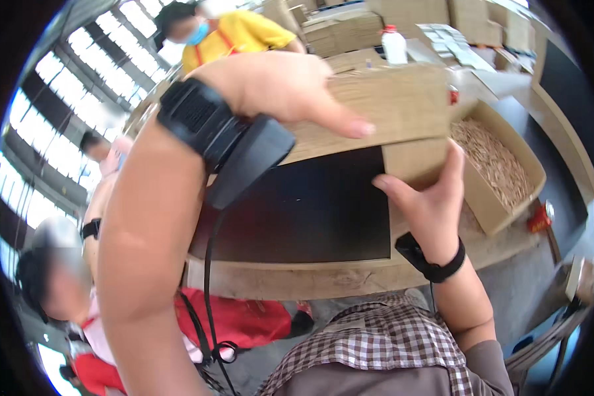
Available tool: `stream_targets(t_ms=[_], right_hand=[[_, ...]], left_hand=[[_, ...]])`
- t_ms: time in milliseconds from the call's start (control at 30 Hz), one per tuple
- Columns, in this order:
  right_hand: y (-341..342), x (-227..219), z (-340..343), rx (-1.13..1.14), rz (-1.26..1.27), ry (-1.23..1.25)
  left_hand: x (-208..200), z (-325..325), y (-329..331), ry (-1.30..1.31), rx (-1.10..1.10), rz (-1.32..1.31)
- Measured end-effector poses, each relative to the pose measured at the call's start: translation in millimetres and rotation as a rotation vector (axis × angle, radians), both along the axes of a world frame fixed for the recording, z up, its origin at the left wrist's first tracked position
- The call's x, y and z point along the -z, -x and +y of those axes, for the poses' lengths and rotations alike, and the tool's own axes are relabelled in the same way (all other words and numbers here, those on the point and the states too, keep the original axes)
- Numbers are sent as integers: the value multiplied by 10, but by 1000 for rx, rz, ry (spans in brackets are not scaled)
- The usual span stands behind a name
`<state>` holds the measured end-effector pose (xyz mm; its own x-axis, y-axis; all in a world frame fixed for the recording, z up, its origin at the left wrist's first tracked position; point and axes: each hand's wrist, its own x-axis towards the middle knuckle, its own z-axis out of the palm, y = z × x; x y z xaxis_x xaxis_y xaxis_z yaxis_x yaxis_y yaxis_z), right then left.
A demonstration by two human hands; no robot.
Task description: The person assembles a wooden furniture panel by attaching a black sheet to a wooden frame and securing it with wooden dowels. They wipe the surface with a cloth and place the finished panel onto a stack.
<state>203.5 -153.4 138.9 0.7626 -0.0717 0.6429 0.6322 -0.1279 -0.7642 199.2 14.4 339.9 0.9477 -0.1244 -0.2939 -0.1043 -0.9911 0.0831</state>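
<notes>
A long brown board [402, 99], cardboard or wood I cannot tell, stretches across the far side of a dark flat panel [303, 211] on the workbench. My left hand [277, 86] reaches over it, slightly blurred, its thumb extended along the board's face; the other fingers are hidden. Below the board's right end is a shorter brown piece [416, 162]. My right hand [435, 198] grips around that piece, thumb on its left side and a finger up its right side. Both wrists wear black strapped devices.
Right of my right hand stands an open cardboard box [531, 178] filled with small wooden dowels. A red object [541, 218] lies beside it. Farther back are a white bottle [394, 47] with a red cap and stacked cartons [350, 33]. Co-workers stand at the far side and left.
</notes>
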Motion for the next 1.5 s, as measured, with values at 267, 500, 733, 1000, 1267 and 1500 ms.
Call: stream_targets(t_ms=[267,500,733,1000,1267,1500], right_hand=[[72,36,104,87,-23,-9],[104,60,77,53,60,-40],[115,-1,44,-52,72,-39],[-374,-571,-274,-487,-121,-131],[-338,-672,-245,-470,-97,31],[-312,-963,-367,-726,-278,200]], left_hand=[[92,-8,206,245,84,-127],[206,-89,310,-9,70,-300],[198,-151,392,-35,74,-436],[265,-44,335,109,87,-494],[529,-318,558,-175,-41,-1080],[778,-628,566,-103,-46,-1226]])
